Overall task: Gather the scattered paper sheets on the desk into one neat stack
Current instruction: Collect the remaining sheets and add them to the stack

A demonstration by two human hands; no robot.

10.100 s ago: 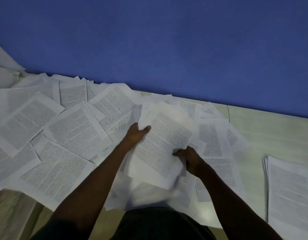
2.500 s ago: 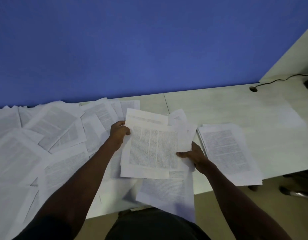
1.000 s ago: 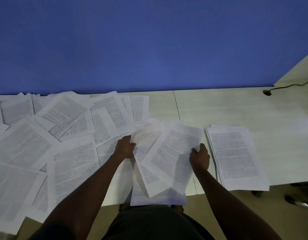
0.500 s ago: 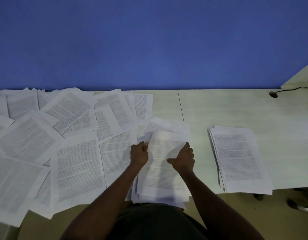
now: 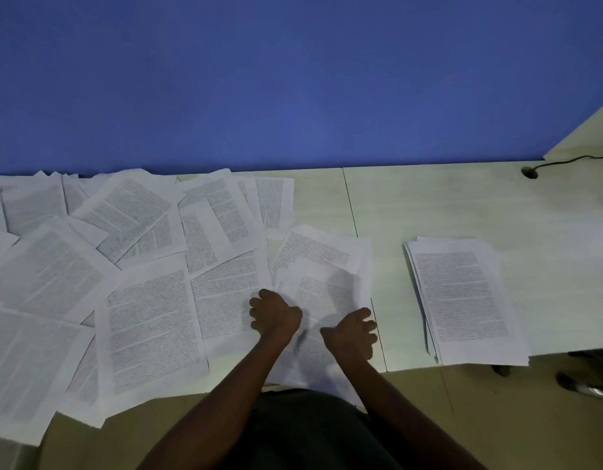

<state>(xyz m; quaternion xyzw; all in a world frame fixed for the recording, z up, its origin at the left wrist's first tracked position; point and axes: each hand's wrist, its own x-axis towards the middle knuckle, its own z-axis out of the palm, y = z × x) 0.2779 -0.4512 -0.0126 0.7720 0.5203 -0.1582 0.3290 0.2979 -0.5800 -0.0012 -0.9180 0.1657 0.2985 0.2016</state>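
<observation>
White printed paper sheets (image 5: 147, 320) cover the left half of the pale desk (image 5: 429, 205) in the head view, lying across each other at many angles, and some hang over the near edge. A small bundle of sheets (image 5: 324, 293) lies in front of the person, near the seam between the two desk panels, with its sheets not aligned at the far end. The left hand (image 5: 274, 315) rests at the left side of this bundle with fingers curled, and the right hand (image 5: 352, 332) rests at its right side, also with fingers curled downward. I cannot tell for sure if the fingers pinch the edges of the bundle or only press against them, because the picture is blurred there. On the right, well apart from the bundle, one neat stack (image 5: 463, 300) lies near the front edge of the desk. A blue wall (image 5: 259, 79) stands behind the desk, and a dark cable (image 5: 571, 161) goes into a round hole at the far right corner.
</observation>
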